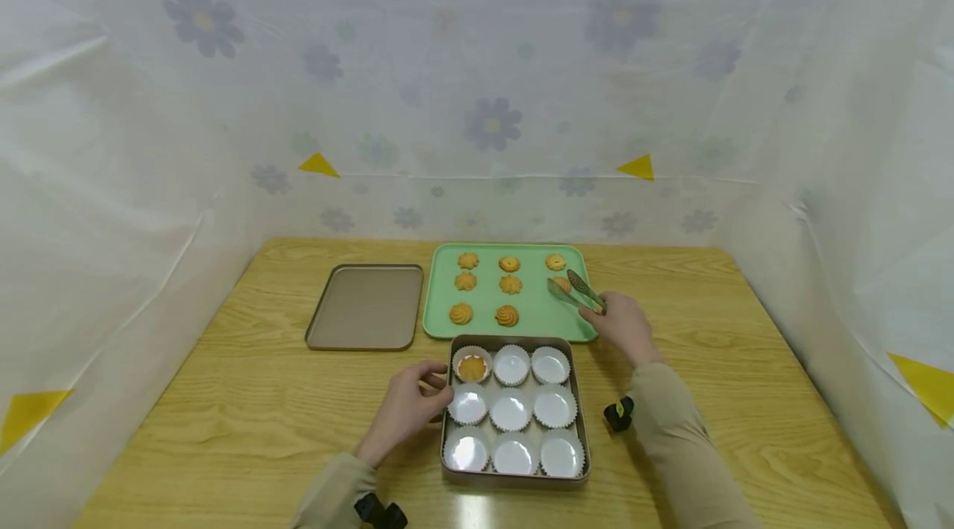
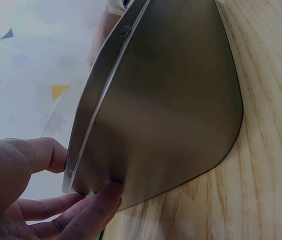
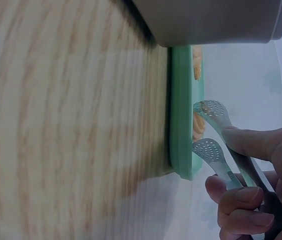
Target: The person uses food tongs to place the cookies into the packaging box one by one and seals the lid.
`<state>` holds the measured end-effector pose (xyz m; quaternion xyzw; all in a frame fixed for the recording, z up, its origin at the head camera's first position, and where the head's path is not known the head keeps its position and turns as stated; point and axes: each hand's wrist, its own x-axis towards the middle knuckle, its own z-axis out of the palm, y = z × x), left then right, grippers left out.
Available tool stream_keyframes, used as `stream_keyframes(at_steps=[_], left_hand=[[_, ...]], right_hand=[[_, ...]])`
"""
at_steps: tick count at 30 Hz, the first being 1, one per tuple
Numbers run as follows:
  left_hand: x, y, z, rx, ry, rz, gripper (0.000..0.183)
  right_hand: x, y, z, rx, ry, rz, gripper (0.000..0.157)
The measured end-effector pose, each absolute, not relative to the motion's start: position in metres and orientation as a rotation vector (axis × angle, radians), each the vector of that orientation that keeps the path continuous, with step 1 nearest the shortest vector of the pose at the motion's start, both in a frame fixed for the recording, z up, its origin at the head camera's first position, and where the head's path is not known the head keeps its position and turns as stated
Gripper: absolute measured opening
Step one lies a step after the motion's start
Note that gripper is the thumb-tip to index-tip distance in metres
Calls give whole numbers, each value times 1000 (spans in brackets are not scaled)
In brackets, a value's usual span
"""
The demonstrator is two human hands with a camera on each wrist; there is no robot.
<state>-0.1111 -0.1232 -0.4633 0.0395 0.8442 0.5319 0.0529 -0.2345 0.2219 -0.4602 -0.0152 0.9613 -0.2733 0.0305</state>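
Observation:
My right hand [image 1: 628, 327] holds small tongs [image 1: 587, 292] over the green tray [image 1: 540, 329]. The tongs' perforated heads stand apart on either side of a cookie [image 1: 561, 285] at the tray's right; in the right wrist view that cookie [image 3: 198, 127] shows between them. At the near side stands a deep square baking pan [image 1: 514, 480] lined with rows of white paper cups [image 1: 510, 411]. One cookie [image 1: 471, 367] lies in its far-left cup. My left hand [image 1: 411, 401] pinches the pan's left wall, thumb [image 2: 51, 155] at the rim and fingertips [image 2: 108, 192] against the outside.
Several more cookies [image 1: 507, 315] lie in rows on the green tray, right behind the pan. To its left lies a flat brown tray [image 1: 367, 310] with nothing on it. All stand on a wooden table [image 1: 246, 396], with white flowered sheets [image 1: 492, 82] hanging around it.

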Motion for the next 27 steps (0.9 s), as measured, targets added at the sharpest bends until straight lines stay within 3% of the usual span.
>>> stream_keyframes(at_steps=[27], left_hand=[[-114, -124, -465, 139, 2540, 1622, 41]], right_hand=[[-238, 217, -466, -45, 2991, -816, 32]])
